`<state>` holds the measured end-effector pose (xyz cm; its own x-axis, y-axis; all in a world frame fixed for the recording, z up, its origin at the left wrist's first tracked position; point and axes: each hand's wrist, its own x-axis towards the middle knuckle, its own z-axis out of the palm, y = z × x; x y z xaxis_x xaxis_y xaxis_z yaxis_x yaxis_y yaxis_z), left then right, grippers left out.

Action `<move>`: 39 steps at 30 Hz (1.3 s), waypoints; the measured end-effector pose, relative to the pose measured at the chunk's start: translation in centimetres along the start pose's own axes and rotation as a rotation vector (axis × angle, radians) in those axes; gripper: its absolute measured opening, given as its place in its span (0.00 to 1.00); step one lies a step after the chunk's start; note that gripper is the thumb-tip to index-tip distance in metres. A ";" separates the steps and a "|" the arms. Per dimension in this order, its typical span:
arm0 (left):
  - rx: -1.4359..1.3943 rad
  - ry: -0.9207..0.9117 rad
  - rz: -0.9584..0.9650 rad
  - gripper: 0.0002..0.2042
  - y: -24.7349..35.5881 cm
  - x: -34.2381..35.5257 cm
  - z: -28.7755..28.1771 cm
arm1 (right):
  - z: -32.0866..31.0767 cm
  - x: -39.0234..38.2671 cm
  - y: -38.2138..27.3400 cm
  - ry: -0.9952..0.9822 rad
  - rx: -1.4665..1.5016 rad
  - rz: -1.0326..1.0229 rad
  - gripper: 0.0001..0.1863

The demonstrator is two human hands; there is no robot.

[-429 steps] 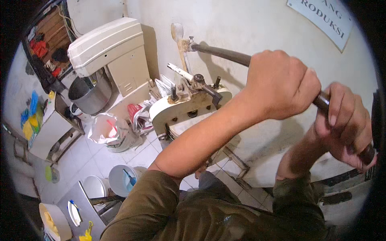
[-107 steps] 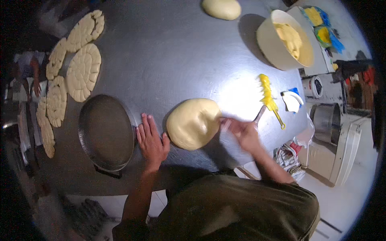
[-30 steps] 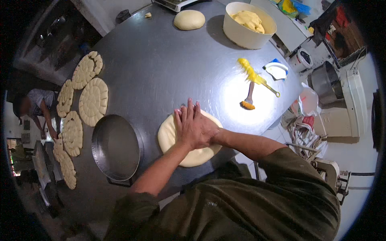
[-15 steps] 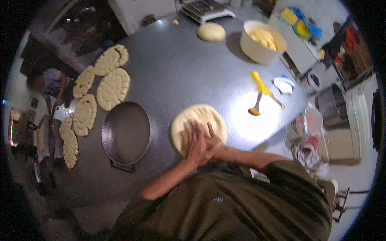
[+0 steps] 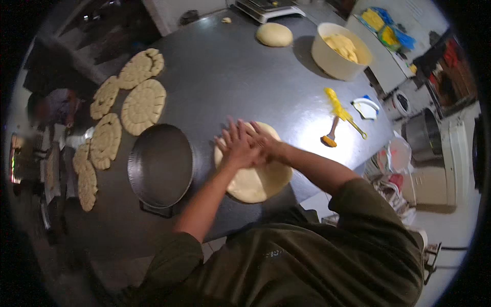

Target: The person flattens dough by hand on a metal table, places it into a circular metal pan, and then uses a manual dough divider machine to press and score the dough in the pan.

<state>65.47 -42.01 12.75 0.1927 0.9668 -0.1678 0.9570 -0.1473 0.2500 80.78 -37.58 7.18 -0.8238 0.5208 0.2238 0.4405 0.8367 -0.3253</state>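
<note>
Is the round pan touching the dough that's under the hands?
Apart. The head view shows a strip of grey tabletop between the right rim of the pan and the left edge of the dough.

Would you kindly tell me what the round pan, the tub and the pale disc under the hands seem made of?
Round pan: likely metal, dull grey with a thin, glinting rim. Tub: probably plastic, smooth, off-white walls. Pale disc: apparently dough, smooth with soft dents.

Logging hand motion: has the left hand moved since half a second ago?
Yes, forward: the left hand now lies level with the far half of the pan, not its near half.
</note>
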 end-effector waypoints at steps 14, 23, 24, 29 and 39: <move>-0.148 0.273 0.350 0.48 -7.2 -5.3 4.7 | -4.5 -5.6 -7.9 -0.039 -0.257 0.717 0.51; 0.016 0.137 0.287 0.57 -3.0 -14.7 6.5 | 1.4 -7.1 -11.5 0.451 -0.057 0.783 0.45; 0.008 0.138 0.263 0.60 -2.4 -14.4 5.8 | 0.6 -6.2 -9.9 0.398 -0.005 0.878 0.45; 0.143 -0.145 0.529 0.63 -1.3 -17.0 6.5 | -0.7 1.6 -15.0 -0.219 -0.034 0.473 0.51; -0.281 0.236 0.671 0.53 -1.3 -18.3 8.9 | 2.8 9.3 -18.1 -0.472 0.003 0.476 0.65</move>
<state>62.60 -61.35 6.99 0.6314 0.7126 0.3058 0.5540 -0.6905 0.4652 64.21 -48.33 12.58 -0.6082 0.7023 -0.3699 0.7938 0.5334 -0.2923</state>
